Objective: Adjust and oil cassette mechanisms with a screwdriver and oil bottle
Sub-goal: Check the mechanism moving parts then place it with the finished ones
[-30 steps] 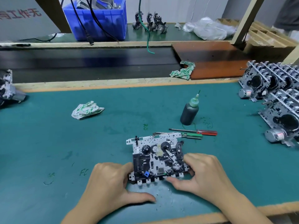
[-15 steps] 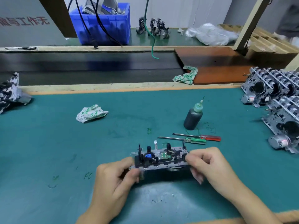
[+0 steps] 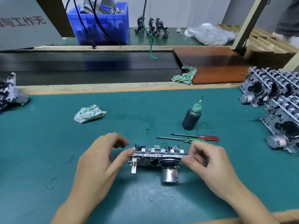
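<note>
A cassette mechanism (image 3: 157, 156) is held edge-on above the green mat, its silver motor (image 3: 169, 175) facing me on the underside. My left hand (image 3: 100, 165) pinches its left end between thumb and fingers. My right hand (image 3: 210, 165) pinches its right end. Behind it on the mat lie a green-handled screwdriver (image 3: 186, 139) and a red-handled screwdriver (image 3: 203, 137), side by side. A dark oil bottle (image 3: 192, 118) with a green nozzle stands upright just beyond them.
A crumpled rag (image 3: 89, 113) lies at mid left and another rag (image 3: 185, 75) at the mat's far edge. Several stacked cassette mechanisms (image 3: 278, 101) fill the right side; one more mechanism (image 3: 9, 92) sits at far left. A blue bin (image 3: 100, 21) stands at the back.
The mechanism lay flat, face up on the mat; both hands have lifted it and tipped it away, so its edge and motor underside now face me.
</note>
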